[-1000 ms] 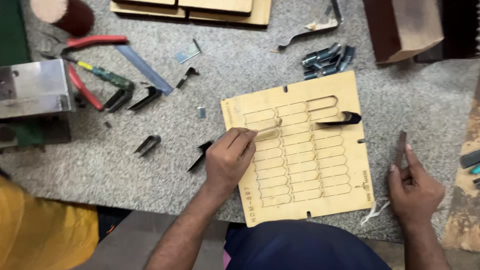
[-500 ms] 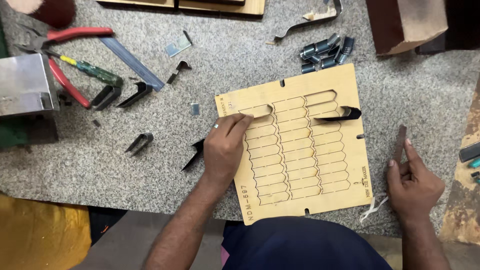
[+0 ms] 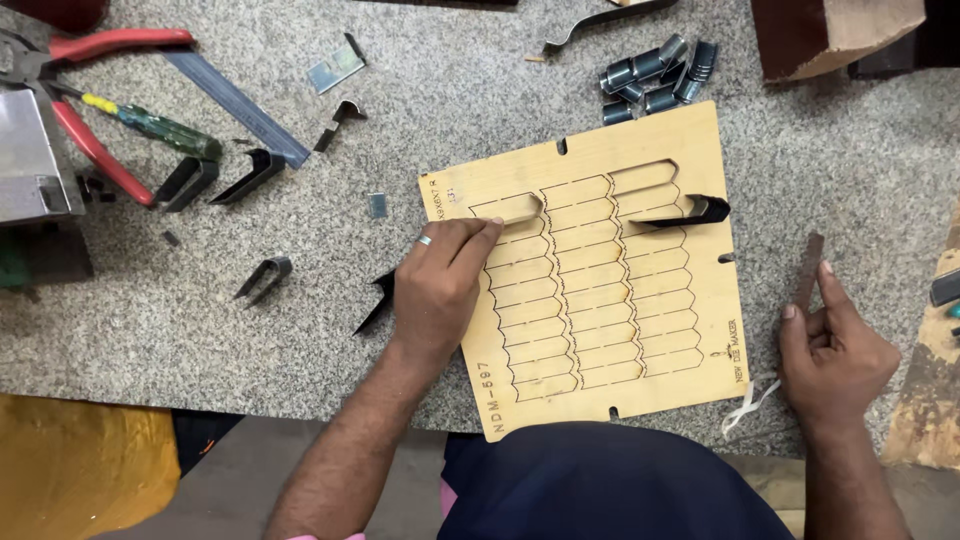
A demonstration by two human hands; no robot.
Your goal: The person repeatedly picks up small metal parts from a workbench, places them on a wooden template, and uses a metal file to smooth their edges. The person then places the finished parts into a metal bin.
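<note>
Head view showed the wooden board flat at frame centre, left hand fingertips pressing its slots; right hand pinched a metal strip. Board judged stiff, light; grip by edges.

Even, diffuse overhead light, moderately bright, renders the speckled grey worktop and the pale wooden board without glare; shadows are soft and short, lying close under the left hand and the right hand. Focus is sharp across the centre, with the board's cut lines crisp. The lower corners fall darker, and detail softens slightly toward the frame edges.
</note>
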